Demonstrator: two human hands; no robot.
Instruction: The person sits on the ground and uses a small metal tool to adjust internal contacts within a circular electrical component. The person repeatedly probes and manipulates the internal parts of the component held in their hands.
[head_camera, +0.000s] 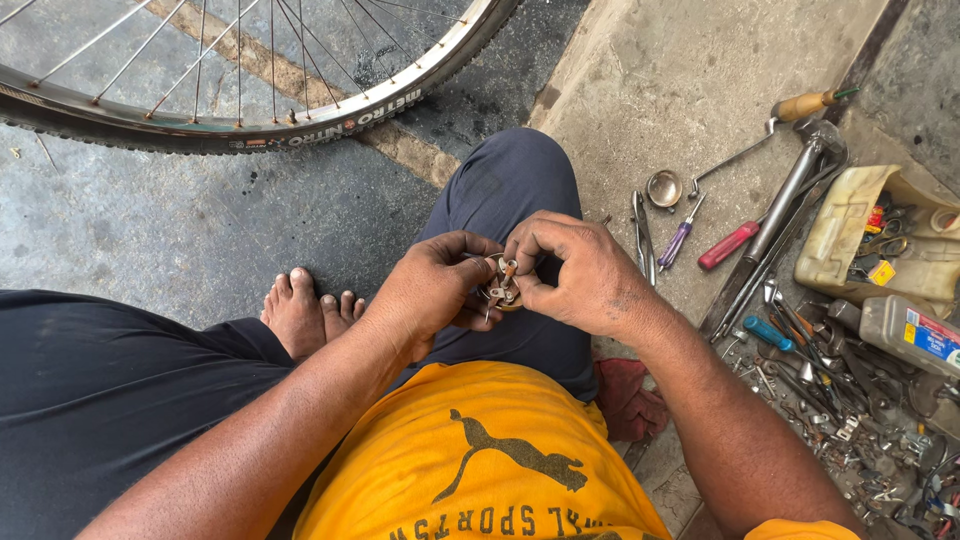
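The bicycle wheel (240, 90) lies flat on the ground ahead of my knee, out of my way. To my right the tools sit within reach: a cut plastic tub (880, 235) of bits, a red-handled screwdriver (730, 245), pliers (643, 235). Over my lap I keep a small round metal part (500, 283) raised close, to see it. My left hand (430, 290) curls around it, steadying; my right hand (585, 275) pinches its top with 2 fingertips.
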